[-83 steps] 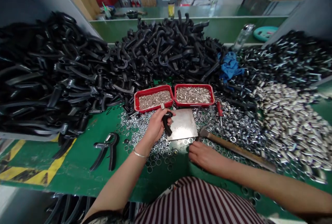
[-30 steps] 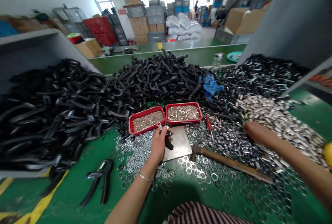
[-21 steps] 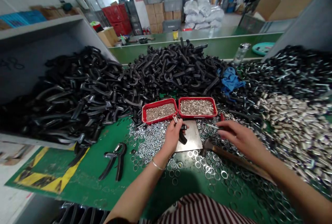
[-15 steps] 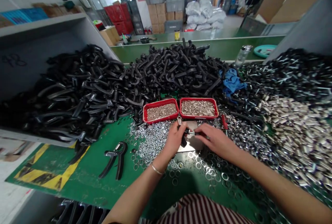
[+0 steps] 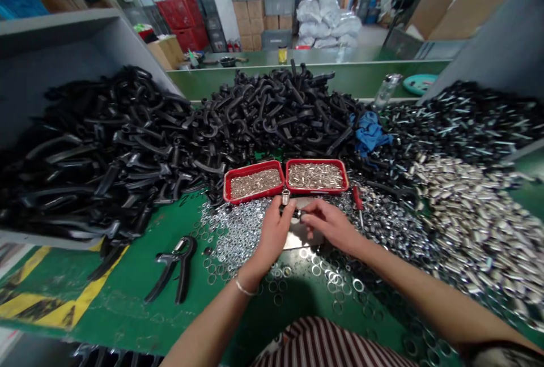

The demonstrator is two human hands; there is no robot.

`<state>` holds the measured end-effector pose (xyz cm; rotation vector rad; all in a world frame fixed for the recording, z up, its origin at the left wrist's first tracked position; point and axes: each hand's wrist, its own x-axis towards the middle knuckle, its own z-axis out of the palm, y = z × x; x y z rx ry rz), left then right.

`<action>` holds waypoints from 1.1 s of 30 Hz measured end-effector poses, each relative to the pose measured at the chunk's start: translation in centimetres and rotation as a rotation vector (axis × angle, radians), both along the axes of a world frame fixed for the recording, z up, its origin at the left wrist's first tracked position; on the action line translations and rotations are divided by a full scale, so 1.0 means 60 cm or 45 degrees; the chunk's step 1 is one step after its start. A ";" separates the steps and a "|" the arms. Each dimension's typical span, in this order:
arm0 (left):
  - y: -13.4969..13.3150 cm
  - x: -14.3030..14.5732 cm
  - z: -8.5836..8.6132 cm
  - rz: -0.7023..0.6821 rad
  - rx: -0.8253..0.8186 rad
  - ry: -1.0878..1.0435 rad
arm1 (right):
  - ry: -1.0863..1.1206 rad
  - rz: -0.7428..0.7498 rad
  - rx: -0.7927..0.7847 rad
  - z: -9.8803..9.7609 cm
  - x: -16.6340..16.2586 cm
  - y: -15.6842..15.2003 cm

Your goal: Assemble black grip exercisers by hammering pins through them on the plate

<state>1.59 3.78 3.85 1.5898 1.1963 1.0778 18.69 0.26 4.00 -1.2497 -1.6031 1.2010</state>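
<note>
My left hand point(image 5: 273, 232) is wrapped round a partly hidden black hand gripper part, and its metal coil spring point(image 5: 286, 197) sticks up above the thumb. Close on the right, the fingers of my right hand point(image 5: 334, 226) pinch at a small rod piece point(image 5: 299, 214) that points into this part; its far end is covered by the fingers. Both hands are above a metal plate point(image 5: 293, 240) on the bench. An assembled hand gripper point(image 5: 183, 269) with black handles lies to the left, apart from my hands.
Two red trays point(image 5: 317, 190) of small metal pins stand behind my hands. Nuts point(image 5: 242, 228) and washers point(image 5: 334, 276) are strewn around. Black handles point(image 5: 272, 106) are heaped behind, metal sleeves point(image 5: 471, 214) at right. A red-handled screwdriver point(image 5: 357, 198) and blue cloth point(image 5: 369, 132) lie nearby.
My right hand has drawn closer to my left, and less of the rod shows between them. The right fingers are more curled. The whole view has shifted slightly.
</note>
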 end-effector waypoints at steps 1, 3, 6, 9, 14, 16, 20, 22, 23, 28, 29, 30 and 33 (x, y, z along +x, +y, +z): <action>0.000 -0.001 -0.001 0.027 0.026 0.024 | 0.144 0.021 -0.186 -0.002 -0.005 0.002; 0.004 -0.006 -0.008 0.057 0.074 0.055 | 0.290 0.019 -0.344 -0.009 -0.015 0.007; 0.014 -0.013 -0.019 -0.066 0.144 0.046 | 0.320 0.046 -0.405 -0.020 -0.022 0.008; 0.017 -0.018 -0.023 -0.238 0.172 0.098 | 0.338 0.247 -0.659 -0.022 -0.019 0.002; 0.022 -0.017 -0.035 -0.092 0.009 0.127 | -0.352 0.019 -0.038 -0.021 -0.006 0.008; 0.020 -0.016 -0.037 -0.077 0.018 0.113 | -0.461 -0.032 0.177 -0.024 -0.006 0.009; 0.011 -0.017 -0.032 -0.194 0.246 0.097 | -0.296 0.333 -0.073 -0.031 -0.013 0.004; 0.007 -0.018 -0.032 -0.186 0.274 0.107 | -0.261 0.351 -0.144 -0.031 -0.016 0.004; 0.006 -0.017 -0.034 -0.144 0.245 0.111 | -0.270 0.270 -0.117 -0.030 -0.017 0.004; -0.001 -0.012 -0.037 -0.025 0.257 0.102 | -0.191 0.238 -0.104 -0.028 -0.019 0.001; -0.001 -0.012 -0.037 -0.064 0.303 0.125 | -0.155 0.335 -0.184 -0.028 -0.018 0.000; -0.001 -0.011 -0.036 -0.096 0.332 0.149 | -0.150 0.373 -0.227 -0.028 -0.018 -0.002; -0.001 -0.011 -0.035 -0.033 0.293 0.179 | -0.256 0.155 -0.101 -0.025 -0.017 -0.004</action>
